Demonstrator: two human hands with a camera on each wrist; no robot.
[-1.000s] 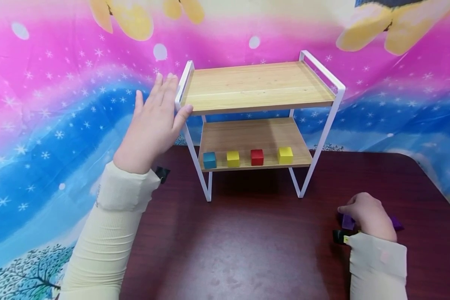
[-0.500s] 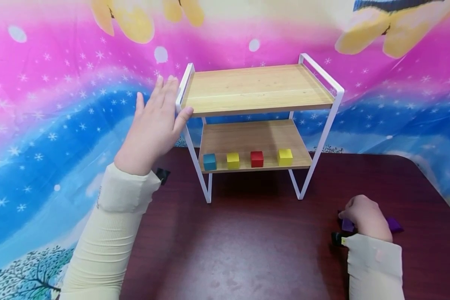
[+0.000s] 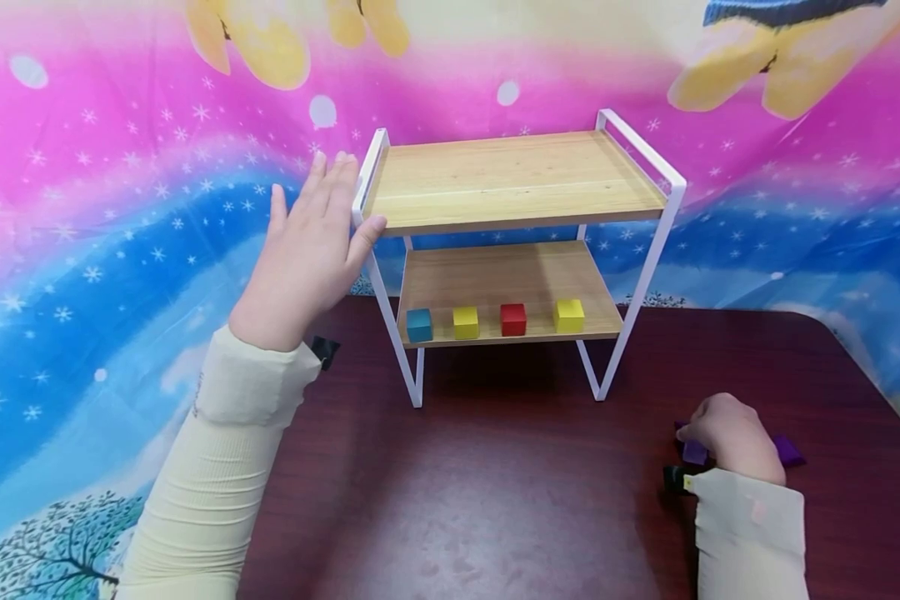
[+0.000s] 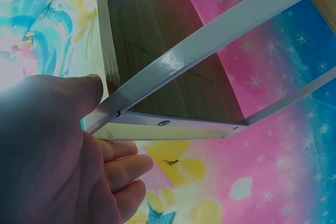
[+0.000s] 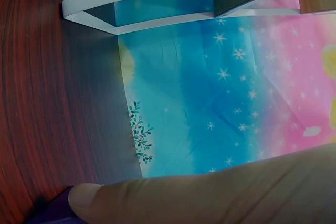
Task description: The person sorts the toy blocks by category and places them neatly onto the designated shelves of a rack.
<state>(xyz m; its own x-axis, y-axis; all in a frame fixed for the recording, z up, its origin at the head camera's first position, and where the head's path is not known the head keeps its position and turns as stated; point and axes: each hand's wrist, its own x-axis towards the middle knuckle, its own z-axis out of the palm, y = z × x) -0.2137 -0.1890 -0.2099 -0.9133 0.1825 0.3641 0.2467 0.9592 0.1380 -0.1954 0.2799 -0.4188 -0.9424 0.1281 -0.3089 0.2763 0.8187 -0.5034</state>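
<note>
In the head view my left hand lies against the left side of a two-tier shelf, fingers straight and thumb at the top board's front corner. The left wrist view shows the thumb and fingers on either side of the white metal frame. Low on the right, my right hand is curled down over a purple block, partly hidden beneath it. Its thumb touches a dark purple piece in the right wrist view. Another purple piece lies just right of that hand.
Along the lower shelf's front edge stand a blue cube, a yellow cube, a red cube and a second yellow cube. The shelf stands on a dark reddish table, before a colourful patterned cloth.
The right hand has shifted very slightly left and stays over the purple block. The left hand keeps its place on the shelf. The whole head view has drifted slightly downward.
</note>
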